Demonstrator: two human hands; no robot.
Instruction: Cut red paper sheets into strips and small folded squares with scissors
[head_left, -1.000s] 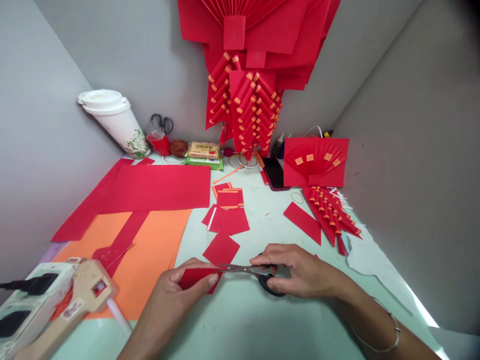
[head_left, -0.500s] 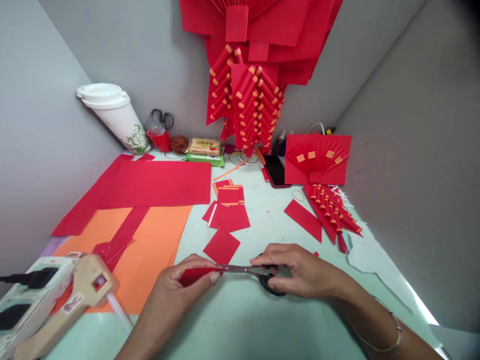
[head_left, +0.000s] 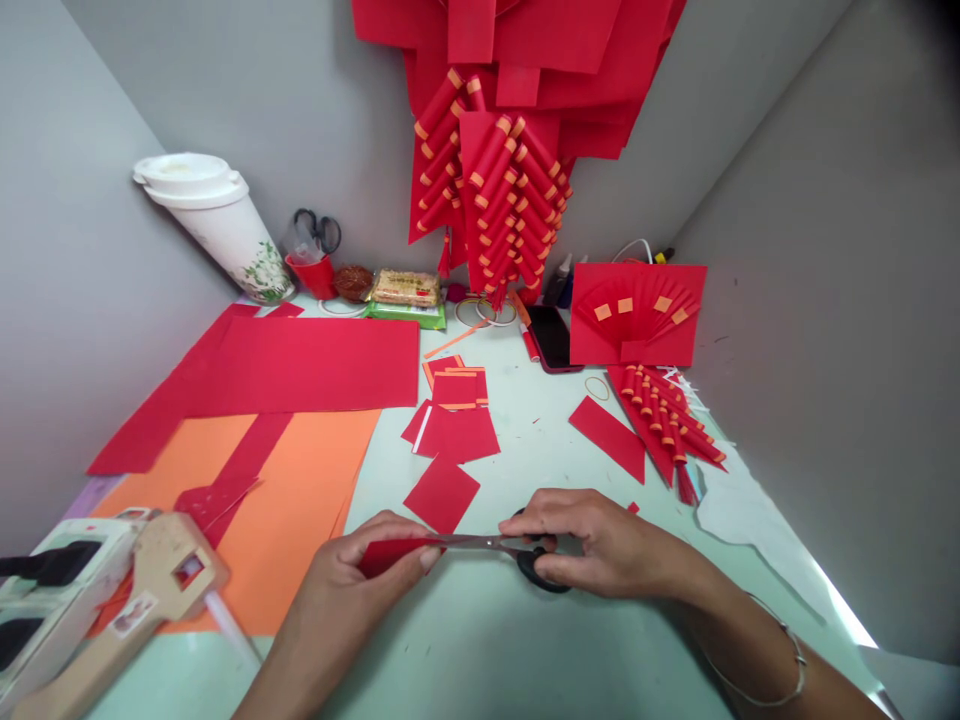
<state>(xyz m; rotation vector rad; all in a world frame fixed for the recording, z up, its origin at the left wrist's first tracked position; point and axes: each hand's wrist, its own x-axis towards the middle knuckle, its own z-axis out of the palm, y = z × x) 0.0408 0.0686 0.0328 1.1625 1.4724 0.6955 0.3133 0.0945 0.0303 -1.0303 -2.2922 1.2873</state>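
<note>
Between the thumb and fingers of my left hand [head_left: 367,585] is a piece of red paper [head_left: 391,554], held edge-on. My right hand [head_left: 604,545] grips black-handled scissors [head_left: 541,570], thumb and fingers at the handle loops. The blades point left and meet the paper at my left fingertips; how far they cut into it I cannot tell. Just beyond the blades lies a red paper square [head_left: 442,494]. Further back are more red paper pieces [head_left: 461,432], some with orange strips. A red rectangle of paper [head_left: 607,438] rests beyond my right hand.
At the left are large red sheets [head_left: 315,365], orange paper [head_left: 315,470], a glue gun [head_left: 169,570] and a power strip [head_left: 82,590]. A white lidded cup [head_left: 217,225] and a phone [head_left: 551,338] stand or lie at the back. Firecracker-shaped paper decorations [head_left: 517,210] hang on the wall.
The view has shifted slightly. Both hands, the scissors and the paper hold almost the same pose, with the blades looking a little closer together.
</note>
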